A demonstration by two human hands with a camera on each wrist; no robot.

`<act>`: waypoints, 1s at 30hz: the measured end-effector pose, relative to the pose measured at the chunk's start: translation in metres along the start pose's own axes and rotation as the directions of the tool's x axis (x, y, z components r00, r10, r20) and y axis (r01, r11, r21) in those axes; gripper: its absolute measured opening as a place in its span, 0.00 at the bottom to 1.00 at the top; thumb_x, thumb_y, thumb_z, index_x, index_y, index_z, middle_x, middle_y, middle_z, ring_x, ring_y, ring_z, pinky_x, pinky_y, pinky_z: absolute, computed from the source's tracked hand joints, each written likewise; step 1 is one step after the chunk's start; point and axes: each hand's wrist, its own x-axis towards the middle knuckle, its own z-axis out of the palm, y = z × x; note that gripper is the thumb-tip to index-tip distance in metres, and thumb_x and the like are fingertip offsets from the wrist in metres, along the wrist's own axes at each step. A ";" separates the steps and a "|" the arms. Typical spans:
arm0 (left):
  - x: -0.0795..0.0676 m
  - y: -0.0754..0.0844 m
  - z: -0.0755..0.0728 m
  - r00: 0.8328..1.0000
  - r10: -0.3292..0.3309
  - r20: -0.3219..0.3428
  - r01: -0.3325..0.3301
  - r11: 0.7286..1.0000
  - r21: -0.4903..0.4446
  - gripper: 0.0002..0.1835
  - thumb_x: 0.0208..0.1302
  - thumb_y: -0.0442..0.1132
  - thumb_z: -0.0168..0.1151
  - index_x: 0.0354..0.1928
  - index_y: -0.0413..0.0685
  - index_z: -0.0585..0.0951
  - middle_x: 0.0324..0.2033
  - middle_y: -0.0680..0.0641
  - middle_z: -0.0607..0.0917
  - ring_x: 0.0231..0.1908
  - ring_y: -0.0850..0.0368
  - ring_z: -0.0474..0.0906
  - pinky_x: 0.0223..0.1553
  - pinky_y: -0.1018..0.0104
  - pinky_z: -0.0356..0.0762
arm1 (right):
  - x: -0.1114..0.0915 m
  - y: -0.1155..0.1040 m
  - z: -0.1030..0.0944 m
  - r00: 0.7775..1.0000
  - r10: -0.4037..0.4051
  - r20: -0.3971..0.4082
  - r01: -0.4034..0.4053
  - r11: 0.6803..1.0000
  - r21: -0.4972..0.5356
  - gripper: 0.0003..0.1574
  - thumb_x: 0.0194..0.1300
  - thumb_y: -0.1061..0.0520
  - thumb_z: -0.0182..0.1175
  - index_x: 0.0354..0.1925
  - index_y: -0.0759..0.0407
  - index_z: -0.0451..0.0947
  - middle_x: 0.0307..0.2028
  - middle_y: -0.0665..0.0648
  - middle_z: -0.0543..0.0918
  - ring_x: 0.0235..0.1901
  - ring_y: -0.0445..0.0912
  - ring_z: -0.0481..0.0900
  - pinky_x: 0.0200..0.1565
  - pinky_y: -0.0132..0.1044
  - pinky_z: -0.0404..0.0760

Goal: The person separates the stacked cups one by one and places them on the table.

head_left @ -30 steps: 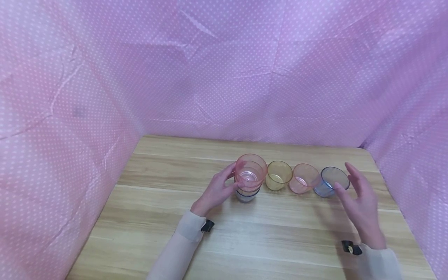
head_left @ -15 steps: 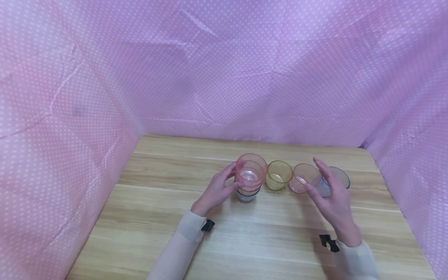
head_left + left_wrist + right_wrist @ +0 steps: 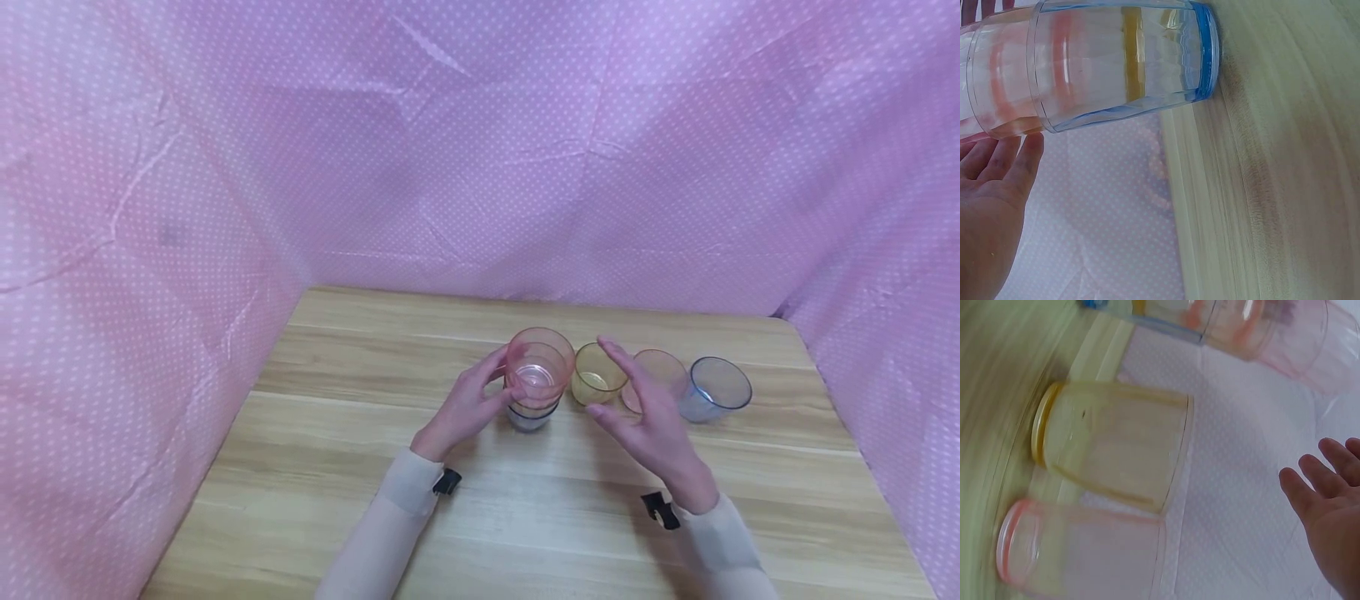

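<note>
— What does the left hand have?
— The left hand (image 3: 467, 410) grips the stack of cups (image 3: 540, 377), thumb and fingers curled round its upper part.
— And the right?
— The right hand (image 3: 651, 429) holds nothing. Thumb and fingers are spread apart, near the yellow cup (image 3: 592, 379); the right wrist view shows a gap between them.
— Glass or plastic?
— I can't tell. They're see-through, tinted and smooth, with round rims, walls narrowing downward and thick coloured bases.
— How does the stack stand?
— Upright, nested, a pink rim on top and a blue base at the bottom. From the left wrist, yellow and reddish bands show through the clear walls.
— What's beside it?
— A row running to the person's right: the yellow cup just beside the stack, then the pink cup (image 3: 667, 373), partly hidden by the right hand, and the blue cup (image 3: 720, 387) at the end. All are upright.
— The surface?
— A tabletop (image 3: 517, 533) with a pale wood pattern, its grain streaked from side to side.
— And around it?
— Pink cloth (image 3: 480, 183) with small white dots, creased, hanging at the back and both sides, more lilac toward the top.
</note>
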 end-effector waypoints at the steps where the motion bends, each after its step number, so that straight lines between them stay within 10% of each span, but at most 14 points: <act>1: 0.000 0.000 0.000 1.000 -0.002 0.002 0.002 1.000 -0.003 0.47 0.68 0.70 0.57 0.79 0.48 0.64 0.73 0.46 0.73 0.66 0.40 0.75 0.67 0.48 0.75 | 0.002 -0.001 0.002 1.000 0.010 0.018 -0.011 1.000 0.001 0.50 0.69 0.36 0.67 0.75 0.64 0.66 0.72 0.64 0.72 0.74 0.46 0.66 0.76 0.35 0.61; 11: 0.001 0.000 -0.001 1.000 -0.006 0.011 0.006 1.000 -0.003 0.46 0.69 0.68 0.58 0.79 0.49 0.64 0.73 0.46 0.73 0.67 0.42 0.75 0.68 0.53 0.74 | 0.017 -0.002 0.022 0.989 0.087 0.120 -0.085 0.996 -0.023 0.57 0.56 0.62 0.78 0.78 0.57 0.62 0.73 0.59 0.72 0.71 0.56 0.70 0.73 0.27 0.61; 22: 0.001 0.001 -0.002 1.000 -0.016 0.010 0.017 1.000 -0.020 0.47 0.68 0.69 0.57 0.79 0.47 0.64 0.71 0.42 0.74 0.66 0.39 0.75 0.67 0.46 0.75 | 0.024 0.002 0.035 0.982 0.117 0.145 -0.118 0.993 0.004 0.54 0.57 0.64 0.78 0.76 0.62 0.63 0.68 0.60 0.77 0.68 0.58 0.74 0.70 0.37 0.71; 30: -0.003 -0.003 -0.002 0.999 -0.049 0.011 0.049 0.998 -0.043 0.42 0.69 0.41 0.70 0.81 0.49 0.61 0.75 0.43 0.69 0.69 0.42 0.73 0.70 0.55 0.72 | 0.023 0.004 0.038 0.986 0.105 0.131 -0.115 0.991 0.067 0.55 0.56 0.69 0.76 0.76 0.62 0.62 0.68 0.62 0.77 0.68 0.57 0.74 0.70 0.28 0.67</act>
